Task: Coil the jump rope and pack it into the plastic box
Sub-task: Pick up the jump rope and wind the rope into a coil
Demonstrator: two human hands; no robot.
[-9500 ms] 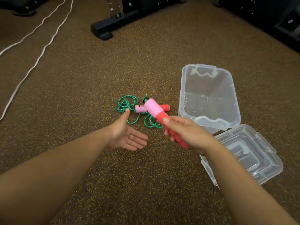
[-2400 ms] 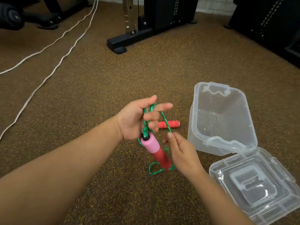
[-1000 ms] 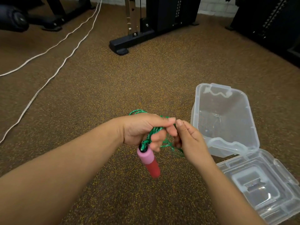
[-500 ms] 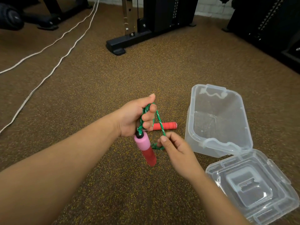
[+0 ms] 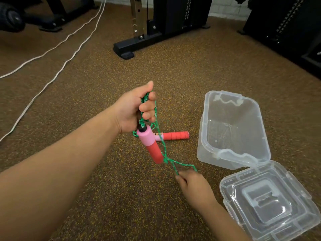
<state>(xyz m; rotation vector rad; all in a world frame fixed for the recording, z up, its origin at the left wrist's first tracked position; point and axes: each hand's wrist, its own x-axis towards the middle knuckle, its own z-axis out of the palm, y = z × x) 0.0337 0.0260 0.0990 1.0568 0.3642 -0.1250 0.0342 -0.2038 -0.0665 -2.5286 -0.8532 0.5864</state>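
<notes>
My left hand (image 5: 133, 110) is closed around loops of the green jump rope (image 5: 160, 136), held above the floor. One pink and red handle (image 5: 150, 145) hangs below that fist. From the fist a strand of rope runs down to my right hand (image 5: 193, 186), which pinches it low and near me. The second red handle (image 5: 173, 136) lies on the carpet behind the hanging one. The clear plastic box (image 5: 231, 152) stands open and empty to the right. Its lid (image 5: 267, 200) lies flat at the near right.
The floor is brown speckled carpet. Black gym machine bases (image 5: 126, 49) stand at the back, and more black equipment (image 5: 284, 23) at the far right. Two white cables (image 5: 57, 66) run across the floor at the left.
My right hand has pulled down and toward me, drawing a strand of rope out from the left fist. The left hand has risen slightly with the coil.
</notes>
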